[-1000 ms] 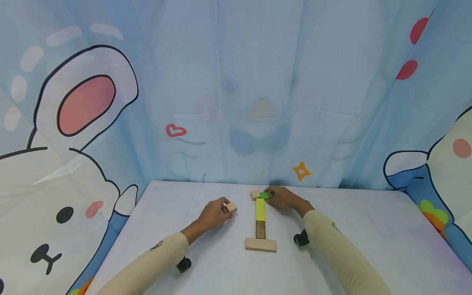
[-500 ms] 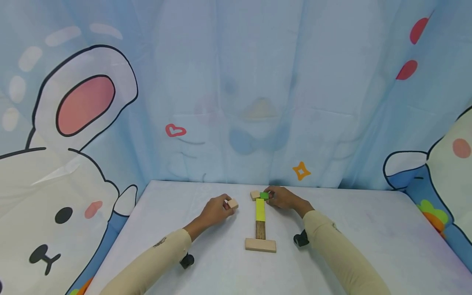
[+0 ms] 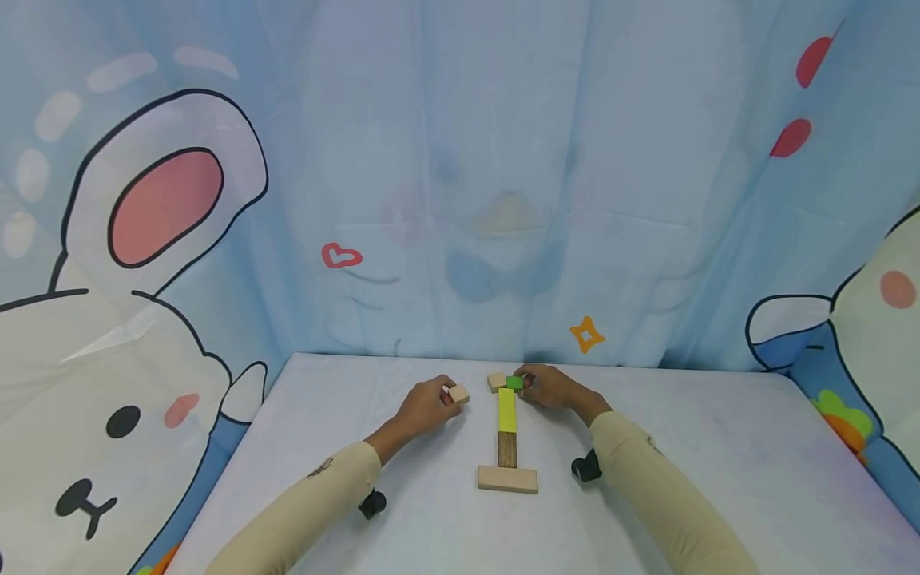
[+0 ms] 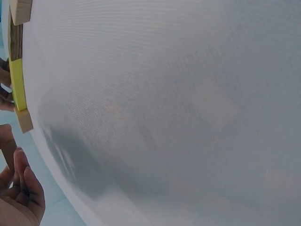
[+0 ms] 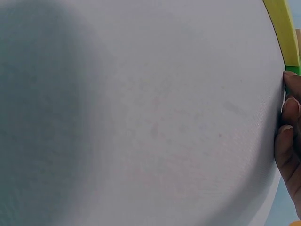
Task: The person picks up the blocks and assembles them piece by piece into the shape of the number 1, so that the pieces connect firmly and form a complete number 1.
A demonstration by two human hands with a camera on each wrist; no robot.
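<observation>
My left hand [image 3: 426, 406] pinches a small plain wooden block [image 3: 458, 394] just above the table, left of a row of blocks. At the row's far end, my right hand [image 3: 552, 388] holds a green block [image 3: 514, 382] between thumb and fingers. Beside the green one lies another plain wooden block [image 3: 497, 382]. From these two, a yellow block [image 3: 506, 410] and then a dark brown block [image 3: 507, 450] run toward me. A wide plain plank [image 3: 507, 479] lies crosswise at the near end. The right wrist view shows fingertips against the green block [image 5: 292, 70], partly hidden.
A white cloth covers the table [image 3: 431, 511]. Behind it hangs a light blue curtain [image 3: 402, 160] with cartoon rabbits. Dark wrist cameras hang beneath both sleeves, near the tabletop.
My left hand has moved slightly right and away from me, carrying its wooden block closer to the row. The right hand stays at the green block.
</observation>
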